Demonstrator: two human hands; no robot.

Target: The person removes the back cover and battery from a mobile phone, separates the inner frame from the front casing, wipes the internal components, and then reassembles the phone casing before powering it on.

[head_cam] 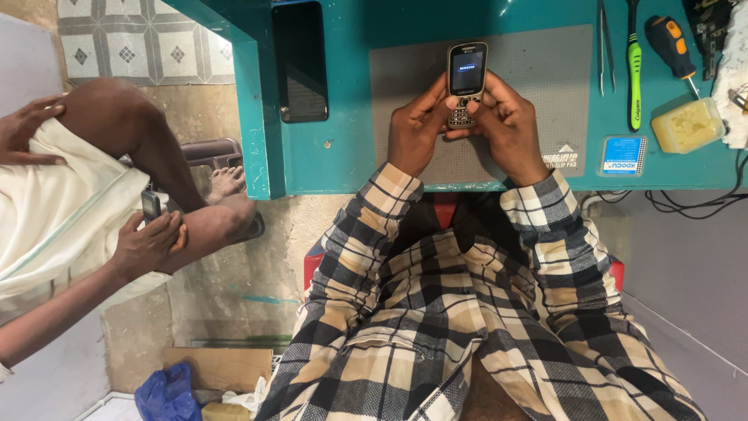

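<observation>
Near the front edge of the teal workbench (pixel 343 148), over a grey textured repair mat (pixel 545 86), a small silver keypad phone (pixel 466 82) was held upright between both hands. The left hand (pixel 417 129) curled around the phone's lower left side, fingers grasping the casing; the right hand (pixel 506 125) wrapped the lower right side, its thumb resting on the keypad. The screen glowed blue. As a judgement, pressing keys well here called for a steady two-sided grip with the thumbs working lightly, since the glossy plastic shell could slip. Toward the left edge lay a black slab-shaped smartphone (pixel 300 62), glass face dark. Along the back right edge lay thin metal tweezers (pixel 605 43), a green-handled tool (pixel 634 74) and an orange-and-black screwdriver (pixel 672 43), with a translucent yellowish tub (pixel 687 125) near the right edge. Beside the bench, another person's hand (pixel 148 242) gripped a separate phone (pixel 151 204).
</observation>
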